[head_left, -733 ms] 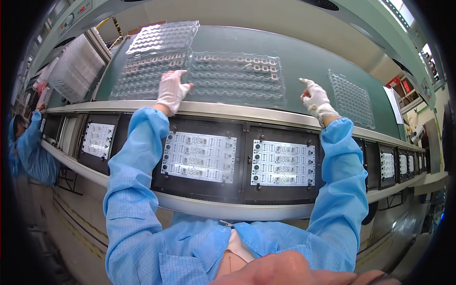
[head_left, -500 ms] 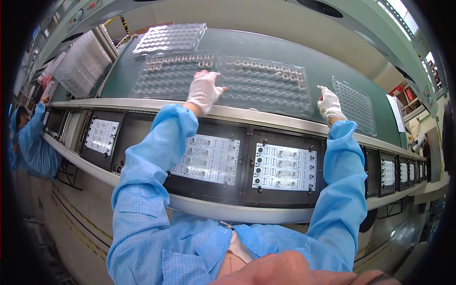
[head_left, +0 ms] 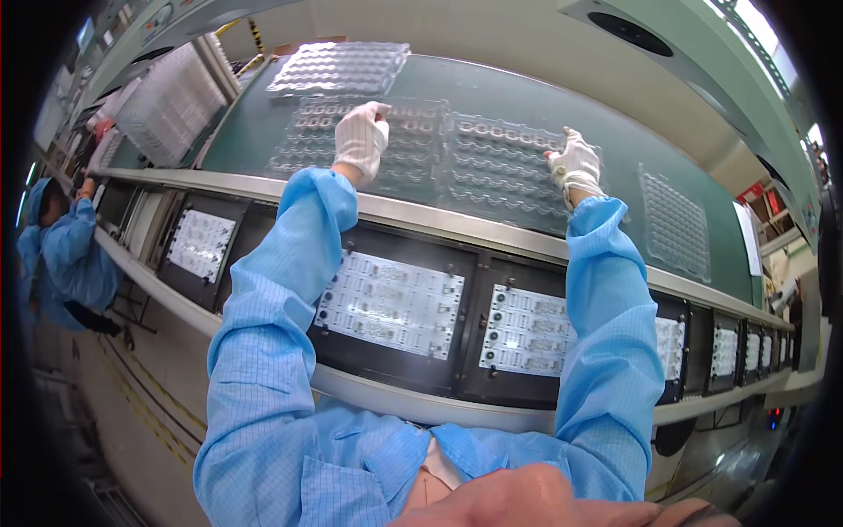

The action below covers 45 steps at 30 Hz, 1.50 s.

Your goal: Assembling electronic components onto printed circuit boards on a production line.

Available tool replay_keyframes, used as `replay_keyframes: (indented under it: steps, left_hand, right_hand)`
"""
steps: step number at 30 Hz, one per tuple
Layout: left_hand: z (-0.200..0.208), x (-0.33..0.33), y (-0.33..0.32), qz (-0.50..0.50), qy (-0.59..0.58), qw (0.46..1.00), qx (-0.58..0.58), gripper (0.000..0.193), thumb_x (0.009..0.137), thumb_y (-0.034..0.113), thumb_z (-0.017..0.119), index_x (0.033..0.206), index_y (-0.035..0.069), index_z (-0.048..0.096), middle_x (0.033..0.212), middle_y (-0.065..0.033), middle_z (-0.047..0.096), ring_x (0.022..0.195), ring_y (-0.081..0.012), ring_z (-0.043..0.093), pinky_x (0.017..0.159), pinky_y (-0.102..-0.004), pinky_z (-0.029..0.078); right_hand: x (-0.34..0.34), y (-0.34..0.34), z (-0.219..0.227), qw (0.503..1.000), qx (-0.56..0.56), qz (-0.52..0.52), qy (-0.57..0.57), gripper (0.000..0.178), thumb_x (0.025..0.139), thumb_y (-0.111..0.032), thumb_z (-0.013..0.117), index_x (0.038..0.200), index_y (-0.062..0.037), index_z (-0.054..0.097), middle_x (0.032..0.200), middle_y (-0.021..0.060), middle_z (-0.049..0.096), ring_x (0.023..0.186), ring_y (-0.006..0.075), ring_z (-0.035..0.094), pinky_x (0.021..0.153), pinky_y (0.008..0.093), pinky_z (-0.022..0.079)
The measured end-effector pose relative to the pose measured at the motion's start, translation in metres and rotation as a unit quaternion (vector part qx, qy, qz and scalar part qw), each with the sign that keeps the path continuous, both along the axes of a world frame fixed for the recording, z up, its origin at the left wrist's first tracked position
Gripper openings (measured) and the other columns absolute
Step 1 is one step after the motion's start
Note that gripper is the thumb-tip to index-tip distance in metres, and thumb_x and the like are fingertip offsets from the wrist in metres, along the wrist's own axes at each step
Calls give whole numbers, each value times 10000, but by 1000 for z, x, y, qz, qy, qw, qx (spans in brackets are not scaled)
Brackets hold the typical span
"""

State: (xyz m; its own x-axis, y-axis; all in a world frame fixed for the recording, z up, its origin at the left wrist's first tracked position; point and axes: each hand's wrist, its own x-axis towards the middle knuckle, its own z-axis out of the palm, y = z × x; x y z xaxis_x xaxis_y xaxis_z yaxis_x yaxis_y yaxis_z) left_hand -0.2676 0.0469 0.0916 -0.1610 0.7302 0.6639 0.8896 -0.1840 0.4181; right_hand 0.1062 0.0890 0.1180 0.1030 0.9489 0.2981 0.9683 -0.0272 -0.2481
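Clear tray (head_left: 409, 160) lies under the left grip (head_left: 362, 140).

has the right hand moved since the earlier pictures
Yes. The right hand has moved left, away from the clear tray on the far right, and now shows over the right end of the tray with pale parts.
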Motion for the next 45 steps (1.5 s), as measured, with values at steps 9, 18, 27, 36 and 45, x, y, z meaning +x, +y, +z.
replay_keyframes:
  steps: [9,18,27,36,45]
  left_hand:
    - [19,13,18,-128,-7,986,-110,213,891,112,620,1071,129,732,984,-177,715,941,-325,691,876,-418,542]
    - [24,12,53,-185,190,948,-176,283,895,90,545,1103,188,708,921,-110,720,906,-310,690,835,-407,543]
    - [56,31,-16,-308,34,950,-27,362,884,-21,598,1199,135,683,911,-59,684,775,-184,663,775,-287,565]
    - [41,127,-229,-633,254,724,-104,540,798,30,572,1324,154,563,1029,-37,626,911,-210,663,1044,-360,442]
    - [25,116,-244,-531,411,741,5,564,831,99,531,1391,147,492,871,12,616,594,-136,571,980,-311,458]
  right_hand:
    - [1,12,2,998,8,-56,34,597,806,-158,676,1389,-150,548,1096,152,708,973,305,696,875,394,547]
    - [58,-147,44,967,-2,168,193,536,869,-32,573,1394,-130,540,898,74,634,824,172,617,799,333,522]
    - [94,-262,13,978,-3,40,203,497,901,-66,619,1389,-140,560,874,64,608,810,184,590,760,335,503]
    - [94,-267,-16,976,67,-39,203,452,909,-85,618,1356,-149,591,857,46,627,795,172,601,745,337,509]
    - [50,-251,5,940,2,85,329,498,843,-49,598,1339,-97,594,931,74,687,812,154,650,773,315,535]
